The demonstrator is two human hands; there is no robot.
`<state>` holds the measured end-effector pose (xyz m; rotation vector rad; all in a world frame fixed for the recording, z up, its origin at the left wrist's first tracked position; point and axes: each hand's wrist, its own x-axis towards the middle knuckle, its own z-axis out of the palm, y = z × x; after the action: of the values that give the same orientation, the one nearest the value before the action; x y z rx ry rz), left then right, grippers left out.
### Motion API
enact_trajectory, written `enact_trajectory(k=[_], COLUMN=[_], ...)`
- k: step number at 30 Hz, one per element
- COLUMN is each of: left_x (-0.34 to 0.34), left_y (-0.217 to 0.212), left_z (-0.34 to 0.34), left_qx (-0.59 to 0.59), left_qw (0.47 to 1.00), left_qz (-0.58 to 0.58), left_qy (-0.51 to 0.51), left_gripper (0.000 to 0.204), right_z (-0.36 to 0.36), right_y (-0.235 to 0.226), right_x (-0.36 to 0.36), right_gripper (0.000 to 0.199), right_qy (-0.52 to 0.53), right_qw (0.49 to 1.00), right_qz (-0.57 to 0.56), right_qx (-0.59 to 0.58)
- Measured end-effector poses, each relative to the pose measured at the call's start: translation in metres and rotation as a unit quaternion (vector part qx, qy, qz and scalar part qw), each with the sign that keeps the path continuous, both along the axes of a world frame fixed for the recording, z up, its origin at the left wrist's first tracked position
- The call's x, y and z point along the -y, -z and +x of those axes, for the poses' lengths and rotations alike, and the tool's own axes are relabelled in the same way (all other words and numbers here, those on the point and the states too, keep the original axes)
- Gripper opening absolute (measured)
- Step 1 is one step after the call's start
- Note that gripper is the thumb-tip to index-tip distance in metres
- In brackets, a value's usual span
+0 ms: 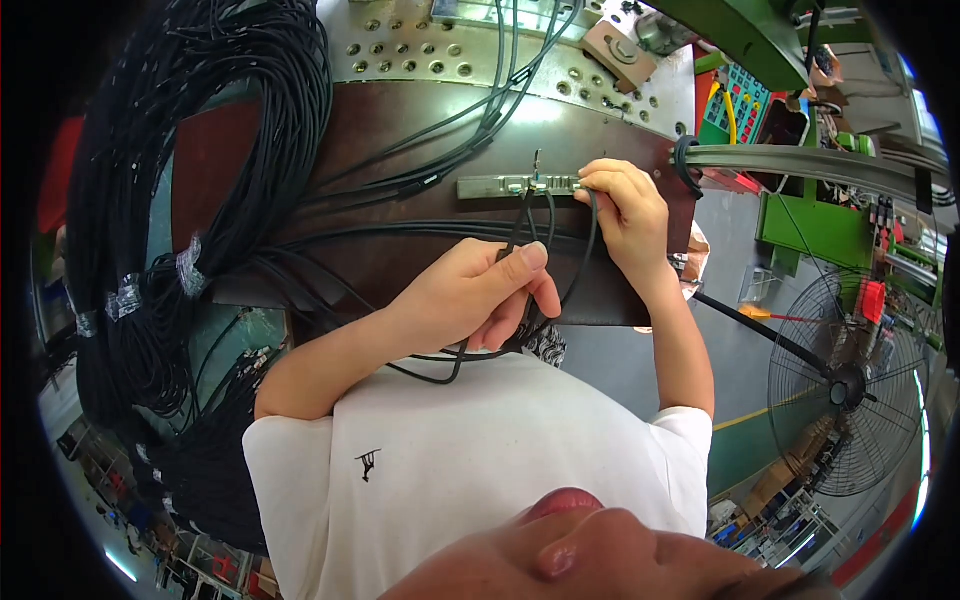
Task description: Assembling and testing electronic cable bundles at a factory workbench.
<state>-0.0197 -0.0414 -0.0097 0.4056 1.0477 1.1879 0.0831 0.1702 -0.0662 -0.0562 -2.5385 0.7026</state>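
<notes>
A narrow grey metal fixture (480,188) lies across the dark brown board, with small connector-like pieces and a thin upright pin near its middle. Black cables (551,222) run from it toward me. My left hand (485,295) is closed around several of these cables just in front of the fixture, thumb on top. At the fixture's right end, my right hand (628,212) pinches the end of a single black cable (592,240), which curves down toward the left hand. The fingertips hide the cable's very end.
A thick bundle of black cables (290,130) hangs over the left side of the brown board (400,125). Behind stands a metal plate with holes (400,60). Loose cables (480,130) cross the board. At right are a metal arm (800,157) and a caged fan (846,385).
</notes>
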Motion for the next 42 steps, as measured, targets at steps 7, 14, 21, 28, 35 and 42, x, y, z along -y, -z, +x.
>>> enact_trajectory(k=[7, 14, 21, 28, 35, 42], left_x=[0.000, -0.004, 0.009, -0.008, 0.005, 0.006], left_y=[0.001, -0.005, 0.006, 0.011, 0.028, 0.007], left_z=[0.006, 0.006, 0.005, 0.041, 0.038, 0.026], left_qx=[0.017, 0.180, 0.245, 0.496, 0.508, 0.427], left_qw=[1.000, 0.982, 0.960, 0.833, 0.825, 0.894], left_qz=[0.001, -0.013, 0.109, 0.235, 0.247, 0.129], left_qy=[-0.011, 0.055, 0.077, 0.065, 0.024, 0.047], left_gripper=[0.053, 0.051, 0.059, 0.059, 0.058, 0.054], right_z=[0.004, -0.007, 0.011, 0.000, -0.018, 0.003], right_y=[-0.003, -0.074, -0.060, -0.057, -0.056, -0.076], right_x=[-0.006, 0.017, 0.026, 0.057, 0.005, 0.030], right_gripper=[0.017, 0.021, 0.013, 0.020, 0.011, 0.023], right_qy=[-0.023, -0.167, -0.154, -0.141, 0.045, -0.211], right_qw=[1.000, 0.968, 0.979, 0.845, 0.995, 0.968], right_qz=[0.005, 0.181, -0.099, -0.452, 0.055, 0.134], right_qx=[0.018, -0.053, -0.095, -0.249, -0.064, -0.006])
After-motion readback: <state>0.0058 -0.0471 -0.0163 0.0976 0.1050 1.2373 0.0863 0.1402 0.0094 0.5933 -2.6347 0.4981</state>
